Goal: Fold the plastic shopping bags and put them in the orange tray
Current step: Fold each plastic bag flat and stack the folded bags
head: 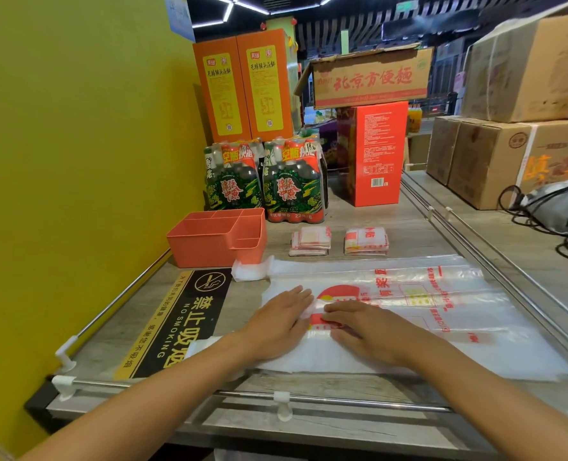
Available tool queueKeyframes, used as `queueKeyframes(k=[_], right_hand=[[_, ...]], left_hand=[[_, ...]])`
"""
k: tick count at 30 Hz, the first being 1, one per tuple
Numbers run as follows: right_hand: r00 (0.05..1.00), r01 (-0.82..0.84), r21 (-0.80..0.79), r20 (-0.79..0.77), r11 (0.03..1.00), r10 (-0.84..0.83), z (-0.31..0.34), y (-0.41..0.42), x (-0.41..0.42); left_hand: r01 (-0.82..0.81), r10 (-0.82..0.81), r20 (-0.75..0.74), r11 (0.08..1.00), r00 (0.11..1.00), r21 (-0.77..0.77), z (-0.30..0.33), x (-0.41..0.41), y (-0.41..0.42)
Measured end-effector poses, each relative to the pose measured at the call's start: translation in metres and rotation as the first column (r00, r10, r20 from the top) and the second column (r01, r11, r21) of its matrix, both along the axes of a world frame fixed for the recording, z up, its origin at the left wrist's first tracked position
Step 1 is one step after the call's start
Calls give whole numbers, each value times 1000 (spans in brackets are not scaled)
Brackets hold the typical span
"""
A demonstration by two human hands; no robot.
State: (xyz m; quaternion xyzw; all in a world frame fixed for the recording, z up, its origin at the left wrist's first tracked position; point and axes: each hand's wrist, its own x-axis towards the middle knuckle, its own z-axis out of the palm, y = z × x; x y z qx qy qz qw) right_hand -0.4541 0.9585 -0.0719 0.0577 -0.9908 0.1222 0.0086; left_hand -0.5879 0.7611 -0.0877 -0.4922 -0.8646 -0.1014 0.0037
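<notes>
Head view: a clear plastic shopping bag with red print is pressed flat at the counter's 6 o'clock by the left hand and right hand, fingers straight, nothing grasped.

The slick film may slide or spring open once released. The empty compartmented orange plastic tray stands at 10 o'clock. "NO SMOKING" is read on the black-and-yellow counter sign; "北京方便面" on a cardboard carton.
</notes>
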Motion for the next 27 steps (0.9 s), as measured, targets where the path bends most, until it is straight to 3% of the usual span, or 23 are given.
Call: queueKeyframes(k=[3,6,16,21,27], right_hand=[[1000,0,5,7,1000,0,-1,1,-1],[1000,-12,13,0,1000,12,-2,0,-2],[990,-144,-55,-9,988,144,-7,-9,-6],[995,-84,-63,-54,995,80,-4,-9,-7],[988,-151,-48,-11,987,151,-6,-14,-7]], left_hand=[[16,-12,28,990,1000,-140,-2,0,-8],[8,7,84,984,996,-177,-4,0,-10],[-19,45,186,990,982,-140,-1,2,-11],[-116,136,279,989,951,-88,3,2,-15],[-81,105,256,992,961,-100,3,5,-19]])
